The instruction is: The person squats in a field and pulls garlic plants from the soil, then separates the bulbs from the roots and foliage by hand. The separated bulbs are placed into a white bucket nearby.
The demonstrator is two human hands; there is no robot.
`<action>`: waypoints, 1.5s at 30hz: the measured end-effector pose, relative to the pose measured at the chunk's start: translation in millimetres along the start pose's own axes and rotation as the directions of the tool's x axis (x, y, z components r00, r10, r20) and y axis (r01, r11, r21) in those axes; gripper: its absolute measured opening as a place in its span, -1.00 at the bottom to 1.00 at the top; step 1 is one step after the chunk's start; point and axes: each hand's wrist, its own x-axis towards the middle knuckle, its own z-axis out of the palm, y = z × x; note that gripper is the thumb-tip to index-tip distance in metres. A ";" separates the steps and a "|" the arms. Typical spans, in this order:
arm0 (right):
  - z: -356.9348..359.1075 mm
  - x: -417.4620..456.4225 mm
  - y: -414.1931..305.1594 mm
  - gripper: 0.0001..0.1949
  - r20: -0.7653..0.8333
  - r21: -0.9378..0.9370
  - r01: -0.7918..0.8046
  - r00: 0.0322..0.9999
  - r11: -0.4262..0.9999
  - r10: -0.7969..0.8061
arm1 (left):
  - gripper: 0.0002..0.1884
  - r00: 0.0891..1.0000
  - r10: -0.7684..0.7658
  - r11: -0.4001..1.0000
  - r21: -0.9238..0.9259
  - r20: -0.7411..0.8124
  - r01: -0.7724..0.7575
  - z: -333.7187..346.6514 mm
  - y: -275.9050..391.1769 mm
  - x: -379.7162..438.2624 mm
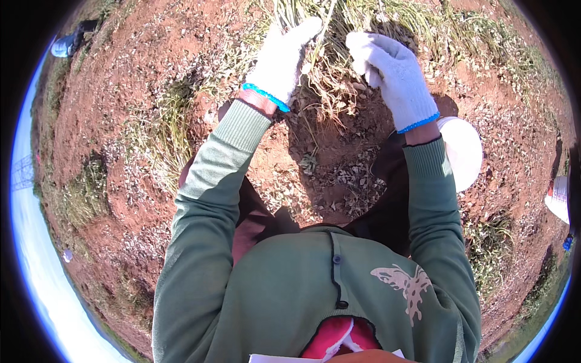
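White knit gloves with blue cuffs cover both hands. At the top centre, my left hand (283,61) is around the stems of an uprooted plant (317,50), with the thumb and fingers at its stalks. Roots of pulled plants (333,93) hang and lie between the two hands; small pale pods seem to be among them. My right hand (390,75) is just right of the roots, its fingers curled inward; whether something small is between them cannot be told. Beyond both hands lies a heap of long green plant stems (426,25).
A white bucket (460,154) stands beside my right forearm, and another white container (558,199) is at the far right. Plant bunches (170,131) lie on the reddish soil at left, more (490,254) at lower right. A person (70,43) is far off at upper left.
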 end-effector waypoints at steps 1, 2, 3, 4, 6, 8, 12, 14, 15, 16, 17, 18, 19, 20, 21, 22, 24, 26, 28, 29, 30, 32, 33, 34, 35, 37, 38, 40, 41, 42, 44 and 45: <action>8.2 -1.1 1.8 -0.76 -0.014 -0.128 0.005 1.000 0.992 -0.007 | -0.69 0.999 -0.008 0.999 0.045 -0.043 0.009 6.6 4.0 -5.0; 12.8 0.0 8.8 -0.76 -0.008 -0.182 0.059 0.998 0.982 -0.062 | -0.67 1.000 0.010 0.995 0.095 0.012 -0.011 6.7 -1.2 -3.5; 16.9 1.1 10.0 -0.76 0.026 -0.198 0.055 0.998 0.979 -0.051 | -0.64 0.999 0.000 0.997 0.075 0.034 -0.003 7.1 2.9 -6.4; 14.2 5.0 13.0 -0.77 0.098 -0.339 0.182 0.983 0.923 -0.158 | -0.62 0.996 -0.050 0.999 0.016 0.074 0.049 13.1 11.7 -12.4; 13.0 6.5 13.6 -0.77 0.168 -0.430 0.254 0.965 0.866 -0.200 | -0.57 0.982 -0.141 0.985 -0.078 0.128 0.152 18.2 37.3 -25.6; 19.0 5.0 6.4 -0.77 0.151 -0.365 0.146 0.984 0.920 -0.096 | -0.57 0.999 -0.043 0.993 0.114 0.030 0.040 12.3 -4.5 -9.6; 9.1 10.3 15.3 -0.78 0.300 -0.571 0.374 0.924 0.731 -0.238 | -0.60 0.944 0.267 0.908 0.277 0.192 -0.313 -14.2 -54.9 15.1; 12.2 3.1 12.9 -0.77 0.212 -0.472 0.264 0.960 0.841 -0.182 | -0.70 0.965 0.153 0.967 0.167 0.214 -0.191 3.6 -14.2 -11.7; 15.3 1.6 11.4 -0.76 0.179 -0.412 0.213 0.972 0.886 -0.150 | -0.70 0.974 0.114 0.980 0.139 0.198 -0.143 8.1 -3.7 -15.5; 14.7 2.3 12.7 -0.76 0.124 -0.384 0.152 0.986 0.911 -0.112 | -0.70 0.979 0.096 0.986 0.121 0.179 -0.118 9.0 -1.0 -15.7; 11.6 3.0 15.3 -0.75 0.070 -0.353 0.091 0.995 0.931 -0.071 | -0.69 0.984 0.079 0.989 0.114 0.156 -0.098 8.5 -0.7 -14.3; 11.5 3.5 14.5 -0.74 0.019 -0.318 0.031 0.999 0.948 -0.027 | -0.69 0.989 0.078 0.989 0.115 0.127 -0.093 7.8 -2.5 -11.4; 11.0 1.5 11.3 -0.75 0.030 -0.296 0.028 0.999 0.955 -0.020 | -0.68 0.992 0.079 0.989 0.118 0.100 -0.091 6.2 -3.6 -9.1; 9.9 -3.2 5.4 -0.75 0.042 -0.274 0.024 0.999 0.961 -0.013 | -0.68 0.994 0.083 0.988 0.124 0.069 -0.091 3.7 -5.0 -6.8; 9.1 -7.5 -2.4 -0.75 0.050 -0.254 0.019 0.999 0.967 -0.006 | -0.67 0.995 0.089 0.987 0.130 0.040 -0.094 2.5 -5.5 -3.4; 8.0 -9.2 -7.7 -0.74 0.070 -0.277 -0.030 0.996 0.961 0.051 | -0.67 0.995 0.095 0.986 0.135 0.008 -0.095 0.2 -6.2 0.0; 8.8 -12.3 -2.1 -0.73 0.085 -0.474 0.062 0.996 0.878 -0.025 | -0.66 0.992 0.113 0.983 0.155 -0.053 -0.103 -6.0 -8.1 5.7; 9.9 -15.7 -0.8 -0.73 0.064 -0.489 0.075 0.997 0.869 -0.050 | -0.65 0.986 0.128 0.980 0.167 -0.107 -0.109 -15.2 -7.1 10.8; 13.7 -21.7 -2.2 -0.75 -0.002 -0.321 0.013 1.000 0.947 -0.014 | -0.64 0.979 0.137 0.979 0.168 -0.153 -0.111 -24.7 -2.4 12.8; 14.4 -23.0 -2.7 -0.75 -0.032 -0.232 -0.016 0.999 0.973 0.009 | -0.63 0.975 0.143 0.979 0.168 -0.172 -0.114 -29.1 0.0 14.0; 2.9 -19.9 -7.1 -0.72 -0.004 -0.275 -0.036 0.999 0.961 0.036 | -0.62 0.970 0.155 0.977 0.175 -0.190 -0.122 -34.9 5.9 12.3; -7.8 -20.3 -18.5 -0.73 -0.172 -0.359 0.005 0.983 0.933 -0.072 | -0.61 0.961 0.172 0.974 0.181 -0.215 -0.134 -46.1 14.8 9.0; -14.8 -21.0 -22.8 -0.75 -0.256 -0.387 0.058 0.952 0.920 -0.167 | -0.60 0.956 0.182 0.972 0.188 -0.230 -0.140 -52.6 20.8 7.0; -24.7 -20.7 -27.3 -0.76 -0.334 -0.428 0.054 0.918 0.902 -0.213 | -0.60 0.948 0.197 0.968 0.201 -0.249 -0.149 -61.2 28.4 3.6; -40.9 -21.1 -31.3 -0.77 -0.400 -0.466 0.050 0.879 0.883 -0.261 | -0.59 0.938 0.217 0.963 0.218 -0.270 -0.159 -70.4 38.7 -1.4; -105.1 -35.2 -39.9 -0.77 -0.547 -0.551 -0.025 0.766 0.834 -0.338 | -0.58 0.930 0.244 0.958 0.214 -0.273 -0.189 -82.5 55.9 1.7; -129.2 -35.1 -34.3 -0.77 -0.591 -0.539 -0.056 0.736 0.840 -0.330 | -0.57 0.908 0.277 0.944 0.263 -0.313 -0.198 -100.9 77.8 -10.2; -227.7 -50.3 -1.3 -0.78 -0.676 -0.425 -0.260 0.728 0.867 -0.113 | -0.56 0.870 0.338 0.918 0.332 -0.359 -0.220 -138.4 111.6 -23.9; -268.8 -61.0 25.6 -0.80 -0.707 -0.435 -0.404 0.707 0.805 -0.028 | -0.55 0.846 0.365 0.900 0.380 -0.388 -0.213 -160.5 128.2 -30.6; -333.0 -77.2 57.8 -0.78 -0.657 -0.557 -0.502 0.754 0.661 0.019 | -0.54 0.824 0.392 0.881 0.426 -0.410 -0.207 -182.6 145.6 -35.0; -371.7 -118.4 133.2 -0.78 -0.693 -0.424 -0.553 0.708 0.717 0.136 | -0.53 0.751 0.439 0.836 0.530 -0.494 -0.140 -235.1 176.9 -54.7; -387.4 -132.5 168.3 -0.68 -0.694 -0.474 -0.569 0.711 0.672 0.113 | -0.52 0.704 0.448 0.815 0.575 -0.551 -0.069 -266.8 192.8 -71.3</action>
